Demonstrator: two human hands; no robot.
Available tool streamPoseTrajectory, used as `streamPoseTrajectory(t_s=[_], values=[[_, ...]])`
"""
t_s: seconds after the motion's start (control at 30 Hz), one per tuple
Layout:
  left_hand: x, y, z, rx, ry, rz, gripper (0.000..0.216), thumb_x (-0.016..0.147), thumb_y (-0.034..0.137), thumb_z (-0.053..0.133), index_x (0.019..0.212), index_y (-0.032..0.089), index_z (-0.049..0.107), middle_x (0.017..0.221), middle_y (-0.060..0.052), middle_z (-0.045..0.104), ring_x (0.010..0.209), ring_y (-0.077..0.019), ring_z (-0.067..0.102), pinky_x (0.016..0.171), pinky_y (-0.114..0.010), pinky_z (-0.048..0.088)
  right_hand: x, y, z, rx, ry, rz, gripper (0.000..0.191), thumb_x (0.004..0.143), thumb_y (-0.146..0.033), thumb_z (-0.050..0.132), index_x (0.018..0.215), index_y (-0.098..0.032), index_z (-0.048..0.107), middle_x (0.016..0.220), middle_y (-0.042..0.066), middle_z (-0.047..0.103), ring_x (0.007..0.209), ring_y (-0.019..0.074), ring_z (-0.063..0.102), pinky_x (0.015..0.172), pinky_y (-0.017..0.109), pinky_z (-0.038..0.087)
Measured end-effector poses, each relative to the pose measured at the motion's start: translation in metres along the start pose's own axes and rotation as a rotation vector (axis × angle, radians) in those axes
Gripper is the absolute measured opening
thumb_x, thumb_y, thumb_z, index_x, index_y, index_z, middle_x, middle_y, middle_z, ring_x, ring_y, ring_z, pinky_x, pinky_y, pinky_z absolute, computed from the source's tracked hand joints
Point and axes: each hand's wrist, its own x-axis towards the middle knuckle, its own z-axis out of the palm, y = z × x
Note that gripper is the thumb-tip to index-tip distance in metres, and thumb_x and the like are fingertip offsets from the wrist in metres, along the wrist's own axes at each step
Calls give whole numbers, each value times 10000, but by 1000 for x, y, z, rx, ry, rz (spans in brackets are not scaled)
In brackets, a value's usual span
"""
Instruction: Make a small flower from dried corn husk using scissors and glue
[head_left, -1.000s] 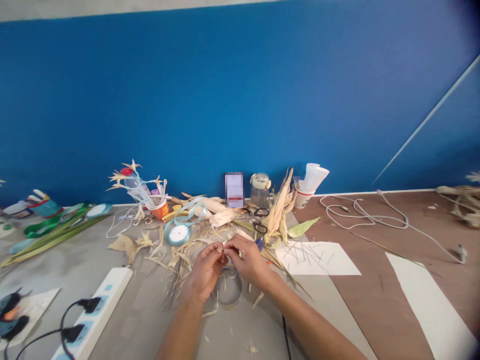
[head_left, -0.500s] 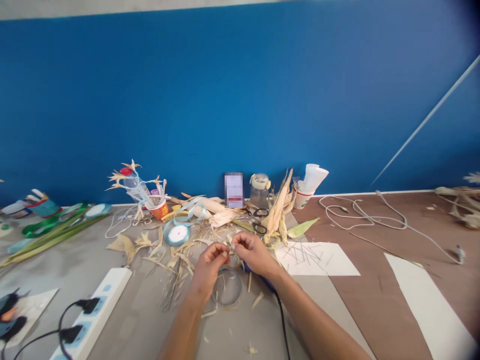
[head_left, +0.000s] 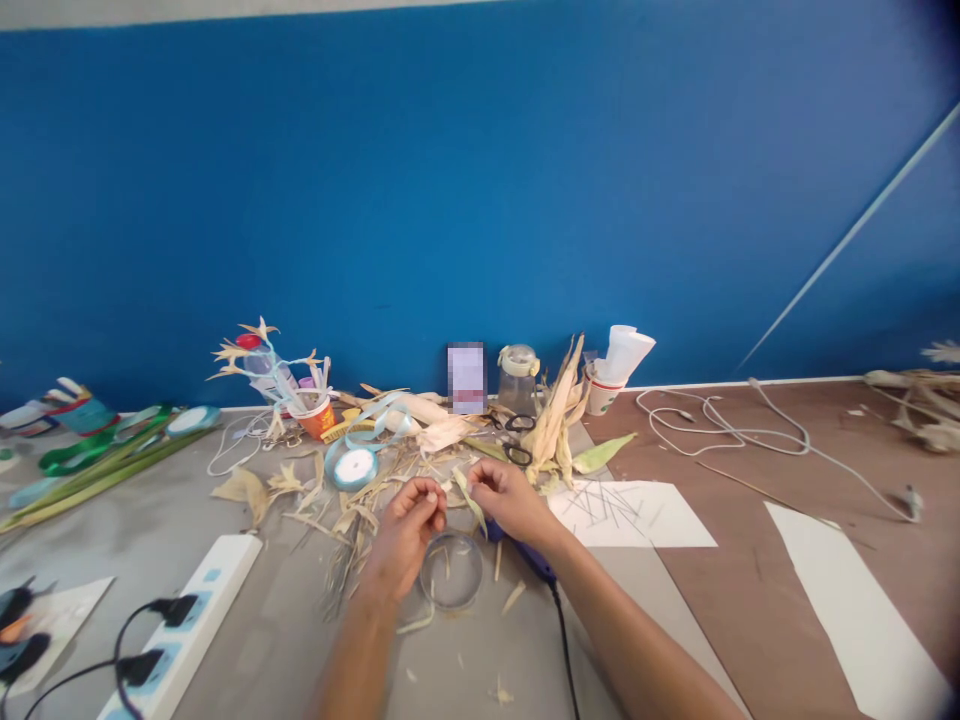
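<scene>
My left hand (head_left: 409, 520) and my right hand (head_left: 508, 497) are curled over the table's middle, a short gap between them. A thin strip of dried corn husk (head_left: 470, 498) hangs from my right hand's pinched fingers. My left hand pinches something small and pale that I cannot make out. Below them lies a clear round ring (head_left: 451, 570). A blue tool with a black cord (head_left: 534, 563) lies under my right wrist. Loose husk scraps (head_left: 352, 520) are scattered around the hands.
A pale blue ribbon spool (head_left: 354, 466), a paper cup of husk flowers (head_left: 315, 415), a glass jar (head_left: 520, 378), scissors (head_left: 517, 450) and husk bundles (head_left: 559, 420) stand behind. White paper with pins (head_left: 630, 512) lies right; a power strip (head_left: 191, 625) lies left. White cables (head_left: 720, 425) trail far right.
My hands have drawn apart from where they were pressed together. The husk strip now hangs from my right hand, and the blue tool under that wrist has come into sight.
</scene>
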Motion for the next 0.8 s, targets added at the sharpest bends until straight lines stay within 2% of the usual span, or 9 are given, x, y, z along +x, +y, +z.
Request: streamPoseTrajectory(t_s=[0.2, 0.43, 0.57, 0.7, 0.8], values=[[8, 12, -23, -175, 159, 117, 173, 648, 182, 705, 743, 164, 562, 727, 18, 560, 588, -70, 504, 579, -202, 403, -6, -9, 5, -297, -84, -146, 125, 696, -58, 476, 667, -159, 545, 679, -18, 521, 655, 107, 478, 609, 204, 346], [10, 13, -30, -149, 198, 154, 187, 628, 197, 704, 737, 169, 554, 703, 30, 539, 566, -63, 485, 567, -205, 397, -13, -4, 21, -518, -355, -242, 165, 703, -42, 493, 695, -153, 613, 764, 16, 565, 698, 108, 516, 637, 191, 367], [10, 9, -27, 185, 200, 133, 130, 672, 232, 642, 747, 167, 559, 645, 37, 528, 577, -84, 486, 590, -222, 388, -13, 4, 26, -732, -449, -297, 169, 720, -75, 508, 726, -153, 659, 756, 39, 591, 707, 131, 527, 637, 214, 360], [10, 4, -25, 633, 83, 99, 40, 687, 201, 550, 709, 173, 567, 614, 35, 531, 608, -118, 500, 630, -249, 392, -13, 10, 27, -786, -476, -299, 187, 731, -86, 508, 763, -163, 675, 751, 39, 609, 719, 136, 537, 638, 217, 353], [11, 2, -28, 862, 38, 104, 73, 694, 166, 491, 699, 185, 561, 662, 20, 558, 661, -137, 513, 653, -255, 389, -14, 13, 26, -807, -492, -297, 187, 739, -95, 510, 787, -168, 675, 786, 41, 620, 735, 137, 537, 643, 223, 345]])
